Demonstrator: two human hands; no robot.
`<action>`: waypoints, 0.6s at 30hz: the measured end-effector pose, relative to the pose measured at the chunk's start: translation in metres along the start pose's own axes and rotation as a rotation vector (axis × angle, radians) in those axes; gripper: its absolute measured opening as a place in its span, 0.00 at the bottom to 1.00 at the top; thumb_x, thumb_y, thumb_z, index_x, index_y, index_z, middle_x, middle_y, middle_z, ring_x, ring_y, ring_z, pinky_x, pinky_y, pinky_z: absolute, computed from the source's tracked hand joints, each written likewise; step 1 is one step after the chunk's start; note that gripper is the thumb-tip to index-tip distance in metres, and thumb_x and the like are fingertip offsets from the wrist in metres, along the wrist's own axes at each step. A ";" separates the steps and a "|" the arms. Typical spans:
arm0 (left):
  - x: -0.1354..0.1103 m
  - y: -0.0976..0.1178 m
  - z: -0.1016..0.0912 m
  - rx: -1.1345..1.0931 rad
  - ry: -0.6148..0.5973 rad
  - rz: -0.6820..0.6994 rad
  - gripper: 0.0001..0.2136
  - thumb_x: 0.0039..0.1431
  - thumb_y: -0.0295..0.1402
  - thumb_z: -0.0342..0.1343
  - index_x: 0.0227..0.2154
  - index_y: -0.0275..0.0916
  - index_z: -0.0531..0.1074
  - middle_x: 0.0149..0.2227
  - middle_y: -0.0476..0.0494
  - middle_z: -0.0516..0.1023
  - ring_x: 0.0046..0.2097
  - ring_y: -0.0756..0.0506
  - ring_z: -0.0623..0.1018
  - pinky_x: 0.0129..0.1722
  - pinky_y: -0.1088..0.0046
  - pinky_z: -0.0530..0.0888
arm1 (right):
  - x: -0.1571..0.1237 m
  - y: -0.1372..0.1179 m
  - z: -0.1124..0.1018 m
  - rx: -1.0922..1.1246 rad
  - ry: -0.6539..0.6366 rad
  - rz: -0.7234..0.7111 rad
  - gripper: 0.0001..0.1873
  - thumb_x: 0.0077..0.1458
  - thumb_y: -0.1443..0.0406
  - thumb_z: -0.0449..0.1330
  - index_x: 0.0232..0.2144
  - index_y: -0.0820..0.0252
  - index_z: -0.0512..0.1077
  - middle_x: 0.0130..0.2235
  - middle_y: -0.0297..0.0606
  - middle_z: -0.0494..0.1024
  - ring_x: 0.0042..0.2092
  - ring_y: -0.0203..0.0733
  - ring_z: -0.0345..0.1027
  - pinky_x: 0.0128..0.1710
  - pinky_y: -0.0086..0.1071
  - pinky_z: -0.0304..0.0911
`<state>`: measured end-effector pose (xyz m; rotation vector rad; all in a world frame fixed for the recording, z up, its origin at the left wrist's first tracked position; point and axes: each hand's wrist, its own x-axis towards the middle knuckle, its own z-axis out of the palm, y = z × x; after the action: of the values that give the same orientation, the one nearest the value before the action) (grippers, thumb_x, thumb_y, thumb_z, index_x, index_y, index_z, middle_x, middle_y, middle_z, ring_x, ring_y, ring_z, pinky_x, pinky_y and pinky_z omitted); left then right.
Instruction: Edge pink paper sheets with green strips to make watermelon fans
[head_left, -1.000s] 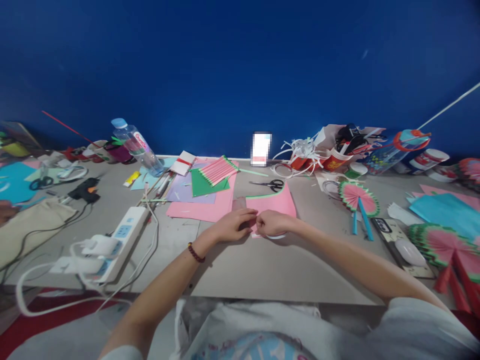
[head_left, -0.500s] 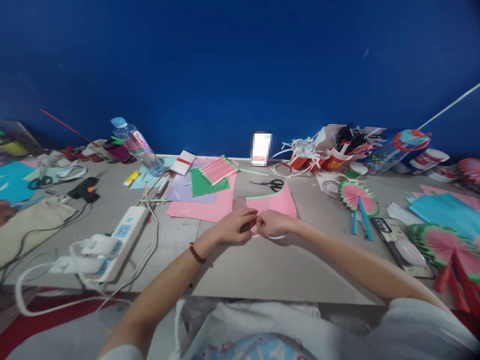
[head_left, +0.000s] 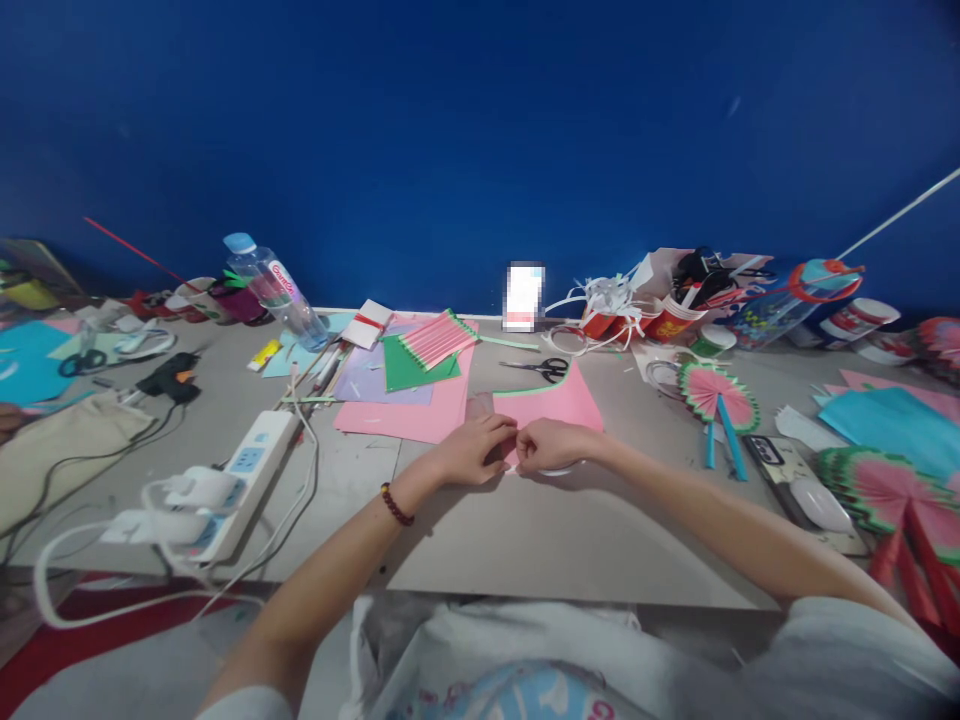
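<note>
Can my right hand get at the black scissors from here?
Probably yes: the black scissors lie in plain view just beyond the pink paper. Only that paper seems to lie between, though your right hand is occupied there.

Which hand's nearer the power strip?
Left. The left hand is at the near-left edge of the pink paper, to the right of the power strip; the right hand is just beyond it, farther right.
</note>
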<state>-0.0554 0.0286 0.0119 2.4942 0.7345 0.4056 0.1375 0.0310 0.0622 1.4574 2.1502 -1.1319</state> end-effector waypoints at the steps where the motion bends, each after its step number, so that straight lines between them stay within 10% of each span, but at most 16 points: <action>1: 0.000 0.000 0.000 0.002 -0.006 0.000 0.23 0.52 0.30 0.56 0.52 0.38 0.64 0.56 0.37 0.67 0.59 0.39 0.66 0.58 0.60 0.66 | -0.002 -0.001 -0.002 -0.009 -0.007 0.003 0.08 0.43 0.60 0.62 0.26 0.58 0.72 0.30 0.33 0.75 0.32 0.37 0.67 0.26 0.27 0.54; 18: 0.003 -0.001 -0.001 0.053 -0.056 0.011 0.24 0.55 0.34 0.57 0.55 0.37 0.64 0.56 0.36 0.66 0.58 0.37 0.66 0.58 0.58 0.66 | -0.008 0.006 -0.008 -0.062 -0.053 0.036 0.05 0.42 0.63 0.58 0.24 0.57 0.73 0.24 0.30 0.71 0.28 0.36 0.63 0.26 0.28 0.54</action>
<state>-0.0538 0.0315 0.0130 2.5495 0.7180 0.3233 0.1474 0.0335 0.0698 1.4168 2.0960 -1.0693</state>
